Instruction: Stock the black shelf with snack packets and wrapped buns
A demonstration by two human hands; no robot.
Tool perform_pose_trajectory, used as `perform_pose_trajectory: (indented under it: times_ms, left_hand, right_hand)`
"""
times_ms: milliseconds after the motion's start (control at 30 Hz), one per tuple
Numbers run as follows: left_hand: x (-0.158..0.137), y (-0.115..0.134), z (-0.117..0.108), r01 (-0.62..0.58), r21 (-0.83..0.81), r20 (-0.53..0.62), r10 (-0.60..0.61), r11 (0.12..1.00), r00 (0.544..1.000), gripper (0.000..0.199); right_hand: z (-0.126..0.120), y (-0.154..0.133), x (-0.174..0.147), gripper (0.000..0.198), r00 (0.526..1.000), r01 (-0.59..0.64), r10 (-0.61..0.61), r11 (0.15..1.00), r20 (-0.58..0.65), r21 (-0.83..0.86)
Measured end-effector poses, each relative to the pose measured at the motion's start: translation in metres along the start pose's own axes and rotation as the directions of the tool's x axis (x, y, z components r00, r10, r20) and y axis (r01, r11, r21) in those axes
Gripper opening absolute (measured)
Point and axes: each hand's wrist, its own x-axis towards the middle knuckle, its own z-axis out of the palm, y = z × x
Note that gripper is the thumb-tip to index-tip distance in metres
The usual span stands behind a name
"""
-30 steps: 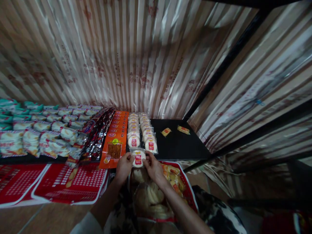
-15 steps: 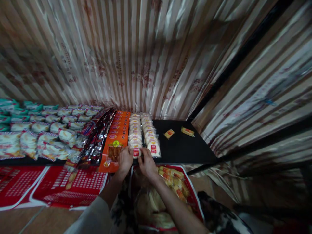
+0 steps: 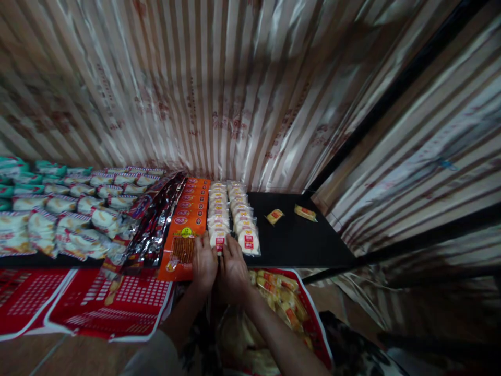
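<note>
Two overlapping rows of clear packets with white round crackers or cakes and red labels lie on a black shelf point(image 3: 301, 250). At the front of the left row, a packet point(image 3: 219, 240) sits between my two hands. My left hand point(image 3: 205, 263) has its fingers stretched forward along that packet's left side, by the orange snack bag point(image 3: 182, 253). Along the packet's right side, my right hand point(image 3: 234, 266) reaches forward with fingers extended, just left of the right row's front packet point(image 3: 249, 243). Neither thumb shows clearly.
Two small yellow packets, one point(image 3: 274, 216) left of the other point(image 3: 305, 212), lie on the shelf's right part. Dark red bags point(image 3: 152, 224) and many white bags point(image 3: 43, 230) fill the left. Below stand red baskets point(image 3: 113, 303), one point(image 3: 313, 308) holding yellow packets. A black post point(image 3: 352, 136) rises right.
My fingers have straightened from a bent hold at the front packet's edges to lying along its sides. Both hands have come closer together. The view has shifted slightly.
</note>
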Motion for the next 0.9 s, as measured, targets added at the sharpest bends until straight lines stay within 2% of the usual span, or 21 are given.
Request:
perform_pose_trajectory:
  times_ms: [100, 200, 367, 533, 633, 733, 900]
  left_hand:
    - [-0.007, -0.005, 0.008, -0.102, 0.036, -0.049, 0.104, 0.994, 0.993, 0.043]
    - [-0.009, -0.009, 0.016, -0.162, 0.065, -0.005, 0.163, 0.985, 0.987, 0.038]
    - [-0.004, -0.007, 0.021, -0.152, 0.112, 0.046, 0.148, 0.982, 0.988, 0.036]
    - [0.001, -0.001, 0.018, -0.156, 0.129, 0.069, 0.148, 0.979, 0.987, 0.034]
    - [0.005, 0.001, 0.017, -0.155, 0.147, 0.085, 0.144, 0.977, 0.986, 0.033]
    - [0.009, 0.004, 0.016, -0.149, 0.168, 0.075, 0.138, 0.974, 0.988, 0.033]
    - [0.015, 0.005, 0.016, -0.139, 0.176, 0.063, 0.129, 0.975, 0.99, 0.032]
  right_hand:
    - [-0.001, 0.003, -0.001, 0.047, 0.997, 0.043, -0.039, 0.997, 0.071, -0.063]
    - [-0.002, 0.003, 0.0, 0.05, 0.99, 0.103, -0.091, 0.988, 0.105, -0.111]
    - [0.001, 0.005, 0.005, 0.053, 0.987, 0.14, -0.13, 0.983, 0.094, -0.115]
    - [0.007, 0.009, 0.011, 0.05, 0.993, 0.107, -0.1, 0.987, 0.067, -0.121]
    - [0.008, 0.01, 0.014, 0.048, 0.987, 0.142, -0.13, 0.979, 0.091, -0.148]
    - [0.008, 0.011, 0.018, 0.047, 0.981, 0.172, -0.152, 0.969, 0.122, -0.174]
    - [0.011, 0.014, 0.023, 0.045, 0.985, 0.149, -0.131, 0.973, 0.111, -0.178]
